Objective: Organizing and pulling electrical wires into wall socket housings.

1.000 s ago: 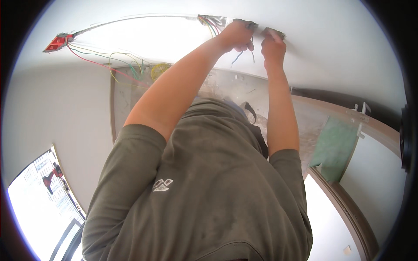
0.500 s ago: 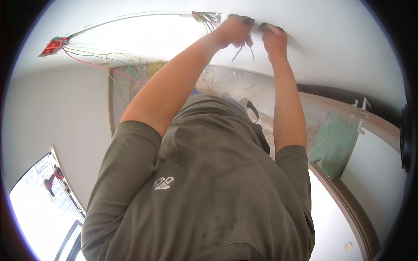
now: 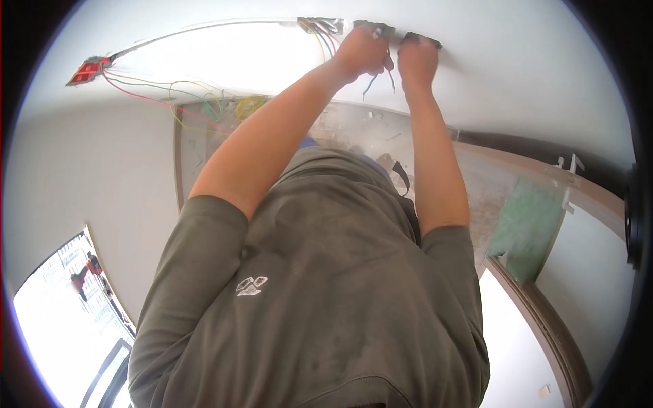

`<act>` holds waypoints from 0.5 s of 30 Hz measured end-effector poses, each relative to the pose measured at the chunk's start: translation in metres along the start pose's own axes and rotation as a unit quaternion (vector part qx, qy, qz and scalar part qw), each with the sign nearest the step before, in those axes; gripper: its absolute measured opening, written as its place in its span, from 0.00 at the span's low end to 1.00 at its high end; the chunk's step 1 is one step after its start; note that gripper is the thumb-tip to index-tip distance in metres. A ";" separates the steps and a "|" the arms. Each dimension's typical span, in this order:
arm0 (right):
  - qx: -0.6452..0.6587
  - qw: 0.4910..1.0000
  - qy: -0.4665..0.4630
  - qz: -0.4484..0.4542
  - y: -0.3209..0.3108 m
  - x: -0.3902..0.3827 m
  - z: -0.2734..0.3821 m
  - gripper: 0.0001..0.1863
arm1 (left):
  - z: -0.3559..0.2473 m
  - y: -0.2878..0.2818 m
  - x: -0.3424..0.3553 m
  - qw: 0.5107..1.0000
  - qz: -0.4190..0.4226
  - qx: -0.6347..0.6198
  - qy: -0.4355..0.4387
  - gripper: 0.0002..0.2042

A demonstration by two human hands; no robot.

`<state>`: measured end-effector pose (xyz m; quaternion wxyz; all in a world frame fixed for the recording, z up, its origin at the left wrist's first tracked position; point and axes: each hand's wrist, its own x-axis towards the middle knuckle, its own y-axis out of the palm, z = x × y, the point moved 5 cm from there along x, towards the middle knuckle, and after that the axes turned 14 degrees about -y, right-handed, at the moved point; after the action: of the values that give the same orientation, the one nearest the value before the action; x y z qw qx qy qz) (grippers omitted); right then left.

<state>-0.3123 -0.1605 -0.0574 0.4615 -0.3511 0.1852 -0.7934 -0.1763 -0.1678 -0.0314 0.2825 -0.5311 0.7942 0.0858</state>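
Wires (image 3: 151,98) from red box (image 3: 87,71), right hand (image 3: 417,62) at dark recess (image 3: 413,36)

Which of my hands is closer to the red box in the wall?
Left. Your left hand is off to the right of the red box; your right hand is farther right, beyond the left one.

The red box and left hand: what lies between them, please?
The head view shows a bright stretch and coloured wires at a cutout between red box and left hand.
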 end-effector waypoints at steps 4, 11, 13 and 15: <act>0.166 0.979 0.110 -0.036 -0.012 -0.014 0.011 0.13 | 0.012 -0.019 -0.051 0.998 0.007 -0.004 0.056 0.21; 0.197 0.971 0.130 -0.033 0.000 -0.001 -0.018 0.10 | 0.165 -0.120 -0.125 0.993 -0.103 0.044 -0.041 0.17; 0.215 0.965 0.152 -0.015 -0.004 0.005 -0.011 0.10 | 0.227 -0.163 -0.140 0.979 -0.183 -0.001 -0.095 0.17; 0.228 0.960 0.164 -0.013 -0.003 0.004 -0.016 0.11 | 0.289 -0.193 -0.167 0.949 -0.252 -0.085 -0.167 0.18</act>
<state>-0.3267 -0.1627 -0.0647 0.4823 -0.1039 0.0676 -0.8672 0.1456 0.0098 -0.1484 0.3777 -0.7140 0.5655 0.1663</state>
